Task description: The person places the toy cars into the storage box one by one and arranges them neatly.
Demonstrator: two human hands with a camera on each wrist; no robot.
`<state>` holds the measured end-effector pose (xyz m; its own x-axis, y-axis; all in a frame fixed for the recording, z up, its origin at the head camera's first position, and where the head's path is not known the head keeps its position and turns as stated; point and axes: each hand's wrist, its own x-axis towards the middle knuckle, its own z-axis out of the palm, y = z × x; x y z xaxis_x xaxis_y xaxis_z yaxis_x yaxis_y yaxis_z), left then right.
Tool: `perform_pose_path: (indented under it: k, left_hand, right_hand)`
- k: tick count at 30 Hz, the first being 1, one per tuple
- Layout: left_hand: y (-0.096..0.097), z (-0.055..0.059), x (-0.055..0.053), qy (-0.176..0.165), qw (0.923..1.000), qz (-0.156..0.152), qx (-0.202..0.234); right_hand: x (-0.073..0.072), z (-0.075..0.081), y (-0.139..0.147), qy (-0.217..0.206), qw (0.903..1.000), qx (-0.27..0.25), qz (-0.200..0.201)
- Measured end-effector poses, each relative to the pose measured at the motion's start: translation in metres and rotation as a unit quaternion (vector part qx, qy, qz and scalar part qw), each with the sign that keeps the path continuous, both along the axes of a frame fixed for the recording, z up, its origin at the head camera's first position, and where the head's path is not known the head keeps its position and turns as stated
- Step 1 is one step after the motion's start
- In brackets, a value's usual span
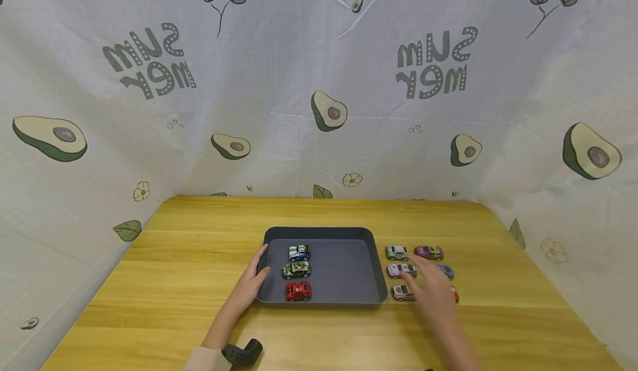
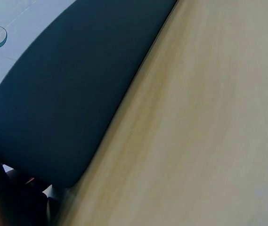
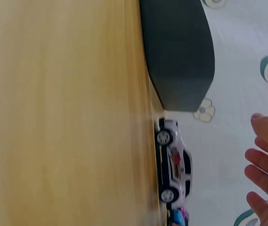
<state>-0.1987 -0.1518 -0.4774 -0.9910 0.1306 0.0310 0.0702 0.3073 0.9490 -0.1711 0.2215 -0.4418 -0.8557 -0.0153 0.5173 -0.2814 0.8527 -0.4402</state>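
Observation:
My left hand (image 1: 247,288) grips the left rim of a dark grey rectangular tray (image 1: 344,302), thumb over the edge; its lower fingers are hidden. Inside the tray's left half, a white-and-blue toy car (image 1: 299,252), a green patterned toy car (image 1: 296,270) and a red toy car (image 1: 298,291) stand in a column. My right hand (image 1: 432,288) hovers, fingers loosely bent and holding nothing, over toy cars right of the tray. Nearest its fingertips are a white toy car (image 1: 400,271) and a silver-white toy car (image 3: 175,165). The hand partly covers a blue car (image 1: 446,271) and a red one (image 1: 456,294).
A pale green-and-white toy car (image 1: 396,252) and a purple toy car (image 1: 429,252) stand at the back of the right group. Beneath everything is a wood-grain table (image 1: 199,260). A white avocado-print curtain (image 1: 279,83) surrounds its back and sides.

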Motion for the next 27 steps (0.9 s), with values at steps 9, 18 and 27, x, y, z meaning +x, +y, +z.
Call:
perform_pose_path:
  k: [9, 18, 27]
  left_hand:
    - [0.0, 0.0, -0.001, -0.002, 1.0, -0.001, 0.001]
    - [0.0, -0.001, 0.0, -0.003, 1.0, 0.005, 0.0]
    - [0.0, -0.002, 0.001, -0.001, 1.0, 0.004, -0.004]
  right_hand:
    - [0.007, -0.007, 0.026, -0.044, 0.9986, -0.006, -0.028]
    - [0.01, -0.019, 0.056, -0.083, 0.9955, 0.003, -0.045]
    - [0.011, -0.025, 0.068, -0.111, 0.9936, 0.003, -0.02]
